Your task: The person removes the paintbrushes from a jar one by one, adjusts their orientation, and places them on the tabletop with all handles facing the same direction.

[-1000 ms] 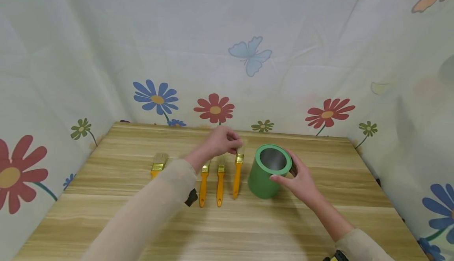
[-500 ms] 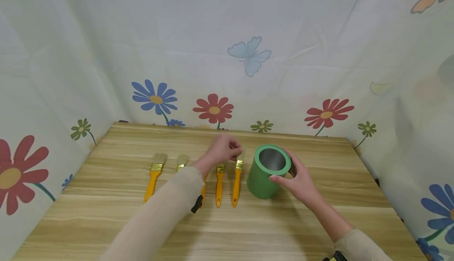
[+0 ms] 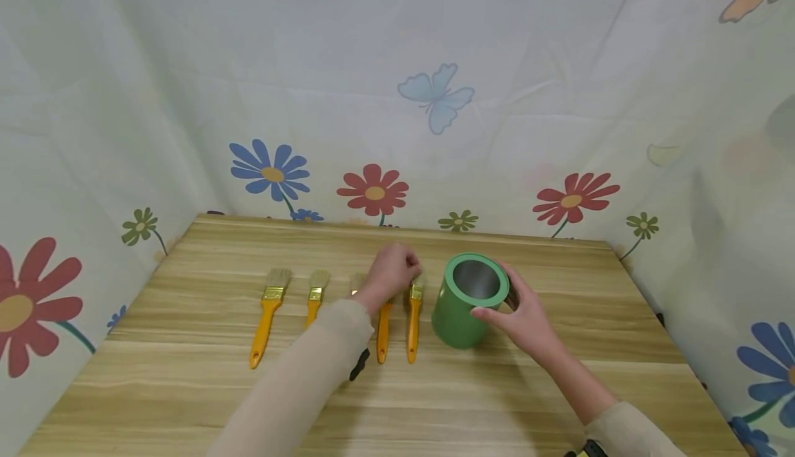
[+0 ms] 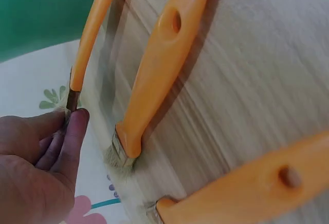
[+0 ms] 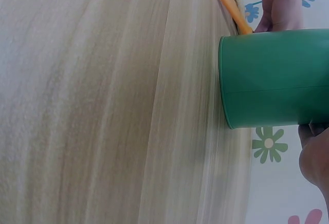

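My left hand pinches the rightmost paintbrush at its pale bristles, between thumb and fingertips. In the left wrist view the thumb and fingers of that hand meet right at the bristle end, below the metal band of the held paintbrush. Its orange handle points toward the near side of the table. Just right of it stands an upright green can with an open top and a grey inside. My right hand grips the can's right side, thumb in front and fingers behind, partly hidden.
Several more orange-handled paintbrushes lie in a row to the left, among them a wide one at the far left and a narrower one. My left forearm covers parts of some. The wooden table meets a flowered cloth behind.
My left hand has moved nearer to me, and the held paintbrush has shifted with it, its handle straighter along the row. The right hand and the can stay in place.
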{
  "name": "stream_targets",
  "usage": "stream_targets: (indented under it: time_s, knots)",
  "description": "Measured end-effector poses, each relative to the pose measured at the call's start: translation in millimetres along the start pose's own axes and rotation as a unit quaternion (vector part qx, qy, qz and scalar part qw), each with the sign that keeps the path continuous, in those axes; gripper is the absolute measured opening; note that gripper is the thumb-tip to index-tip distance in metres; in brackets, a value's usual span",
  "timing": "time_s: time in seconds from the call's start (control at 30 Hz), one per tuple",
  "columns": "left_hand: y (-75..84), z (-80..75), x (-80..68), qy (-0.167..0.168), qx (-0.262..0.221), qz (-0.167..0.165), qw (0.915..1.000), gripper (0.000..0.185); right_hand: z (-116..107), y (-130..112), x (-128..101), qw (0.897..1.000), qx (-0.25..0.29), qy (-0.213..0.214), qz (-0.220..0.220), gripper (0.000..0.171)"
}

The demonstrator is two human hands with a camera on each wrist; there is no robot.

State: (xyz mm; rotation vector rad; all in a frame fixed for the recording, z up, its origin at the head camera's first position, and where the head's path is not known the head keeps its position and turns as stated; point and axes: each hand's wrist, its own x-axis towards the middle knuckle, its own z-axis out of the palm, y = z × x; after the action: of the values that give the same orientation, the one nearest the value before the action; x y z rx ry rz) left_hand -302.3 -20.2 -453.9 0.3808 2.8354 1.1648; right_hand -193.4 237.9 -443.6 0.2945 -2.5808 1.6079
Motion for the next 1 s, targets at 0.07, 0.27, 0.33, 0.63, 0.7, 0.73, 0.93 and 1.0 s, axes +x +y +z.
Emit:
stream_targets:
  time_s: [0.07, 0.27, 0.33, 0.63, 0.7, 0.73, 0.93, 1.0]
  knots:
    - [-0.6, 2.5, 0.4, 0.007, 0.006, -0.010, 0.9999, 0.012, 0, 0, 0, 1.000, 0.000, -0.001, -0.006, 0.092]
    - [-3.3, 9.5, 1.5, 0.028, -0.003, -0.038, 0.9989, 0.015, 1, 4, 0, 1.000, 0.007, 0.000, -0.020, 0.089]
    - [-3.5, 10.8, 1.7, 0.033, -0.009, -0.046, 0.9984, 0.014, 1, 4, 0, 1.000, 0.010, 0.000, -0.021, 0.089]
    - [-3.6, 10.8, 0.8, 0.036, -0.027, -0.073, 0.9963, 0.012, 1, 4, 1, 1.000, 0.012, -0.002, -0.023, 0.090]
    - [-3.1, 10.9, 1.5, 0.036, -0.029, -0.074, 0.9962, 0.011, 1, 4, 1, 1.000, 0.011, -0.002, -0.021, 0.090]
    - [-3.0, 10.9, 1.7, 0.035, -0.029, -0.074, 0.9962, 0.010, 1, 4, 1, 1.000, 0.011, -0.001, -0.020, 0.090]
    - [-1.8, 9.4, 1.8, 0.043, -0.023, -0.072, 0.9962, 0.010, 0, 2, 0, 1.000, 0.009, 0.000, -0.021, 0.089]
    - [-1.6, 8.1, 1.6, 0.049, -0.017, -0.070, 0.9962, 0.011, 0, 1, 0, 1.000, 0.009, -0.001, -0.020, 0.089]
